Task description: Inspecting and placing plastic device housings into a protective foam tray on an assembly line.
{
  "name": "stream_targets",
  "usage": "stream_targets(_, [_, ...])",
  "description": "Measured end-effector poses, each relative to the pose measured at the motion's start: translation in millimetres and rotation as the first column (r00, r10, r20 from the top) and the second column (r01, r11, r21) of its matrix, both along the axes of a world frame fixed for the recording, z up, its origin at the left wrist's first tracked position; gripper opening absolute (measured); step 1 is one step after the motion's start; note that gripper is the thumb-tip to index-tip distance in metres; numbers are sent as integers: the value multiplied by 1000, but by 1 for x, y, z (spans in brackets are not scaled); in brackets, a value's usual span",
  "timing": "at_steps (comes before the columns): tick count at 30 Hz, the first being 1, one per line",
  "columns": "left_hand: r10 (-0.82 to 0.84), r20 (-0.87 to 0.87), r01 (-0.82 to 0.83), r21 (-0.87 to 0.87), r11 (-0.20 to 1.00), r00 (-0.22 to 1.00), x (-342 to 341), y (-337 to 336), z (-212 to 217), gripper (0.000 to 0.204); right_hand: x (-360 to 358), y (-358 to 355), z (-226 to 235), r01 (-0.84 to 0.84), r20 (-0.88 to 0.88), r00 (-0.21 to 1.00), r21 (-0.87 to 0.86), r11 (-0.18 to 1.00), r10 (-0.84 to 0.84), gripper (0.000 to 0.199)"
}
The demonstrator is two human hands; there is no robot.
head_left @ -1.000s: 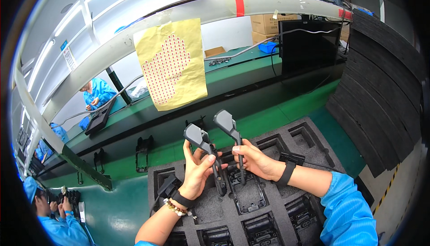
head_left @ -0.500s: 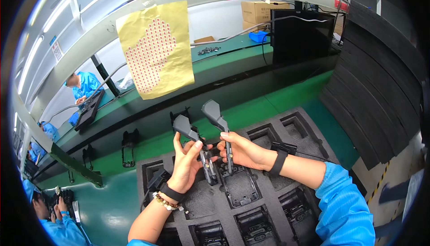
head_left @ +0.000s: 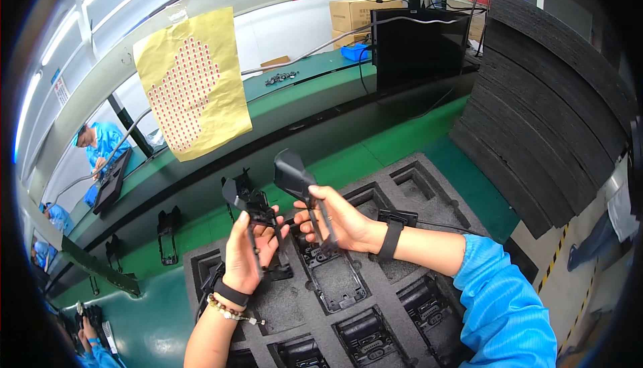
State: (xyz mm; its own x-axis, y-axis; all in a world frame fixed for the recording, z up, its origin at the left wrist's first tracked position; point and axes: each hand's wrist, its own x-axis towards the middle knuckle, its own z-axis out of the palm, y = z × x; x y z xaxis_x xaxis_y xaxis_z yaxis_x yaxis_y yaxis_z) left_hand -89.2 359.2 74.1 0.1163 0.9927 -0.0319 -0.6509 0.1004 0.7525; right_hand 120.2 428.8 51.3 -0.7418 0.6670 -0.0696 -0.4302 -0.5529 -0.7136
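My left hand [head_left: 249, 251] is closed around a black plastic housing frame [head_left: 260, 207] with a broad head and two thin side rails. A similar dark frame [head_left: 293, 172], its wide head uppermost, is gripped by the thumb and fingers of my right hand [head_left: 340, 219]. Both pieces are tilted and held side by side, slightly apart, above a grey foam tray [head_left: 387, 286]. Below my right hand, another black frame [head_left: 340, 284] lies in a tray compartment. Motion blurs the held pieces a little.
More black frames [head_left: 169, 234] stand along the green bench. A yellow sticker sheet [head_left: 194, 87] hangs from the rail ahead. Behind are a monitor [head_left: 420, 50] and a blue bin [head_left: 355, 52]. Stacked black foam sheets [head_left: 542, 110] rise at right. A co-worker [head_left: 107, 141] sits far left.
Both held frames have turned from edge-on, so their open rails show more. My hands and the whole scene have shifted left in the picture as the view swung right.
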Motion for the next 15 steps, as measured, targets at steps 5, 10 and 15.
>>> stream_targets(5, [-81, 61, 76, 86, 993, 995, -7, -2, 0, 46, 6, 11, 19, 174, -37, 985, 176, 969, -170, 61])
stream_targets(10, [136, -86, -139, -34, 990, 987, -2, -3, 4, 41, 10, 13, 17, 230, -56, 973, 175, 957, -223, 47])
stream_targets(15, [253, -116, -256, -12, 967, 961, -7, 2, -4, 51, 9, 8, 20, 166, -106, 983, 158, 973, -150, 44])
